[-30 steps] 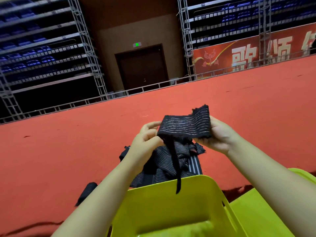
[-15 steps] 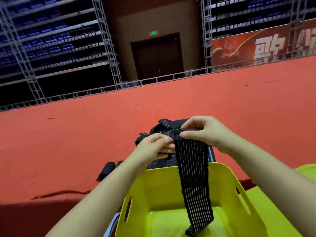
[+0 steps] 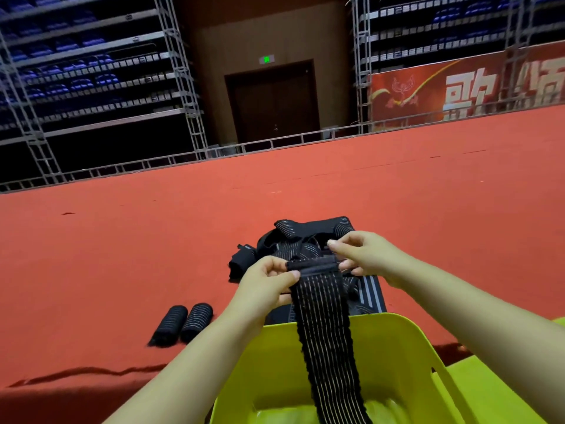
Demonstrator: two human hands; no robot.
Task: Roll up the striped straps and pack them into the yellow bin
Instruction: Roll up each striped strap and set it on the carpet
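Seen from a head-worn camera looking down, two bare forearms reach forward over a red carpeted floor (image 3: 122, 255). The left hand (image 3: 269, 286) and the right hand (image 3: 363, 255) each pinch one end of the folded top edge of a single black striped strap (image 3: 327, 325), thumb against fingers, holding it stretched between them. The strap hangs straight down from that edge, its thin pale lines running lengthwise, and its lower part drops inside one yellow bin (image 3: 406, 341) that sits directly below the hands, near the bottom of the view; whether its end touches the bin floor cannot be told. Just beyond the bin, on the carpet, lies one loose pile of more straps (image 3: 308, 237), tangled so that they cannot be counted. To the left of the bin, well apart from the pile, two rolled straps (image 3: 186, 322) lie side by side on the carpet, touching or nearly touching. A second yellow-green surface (image 3: 501, 393) shows at the lower right edge, just beside the bin. In the distance stand metal scaffolding (image 3: 180, 71), one dark double door (image 3: 275, 102) with a green sign above it, and one red banner (image 3: 458, 90) with large pale characters.
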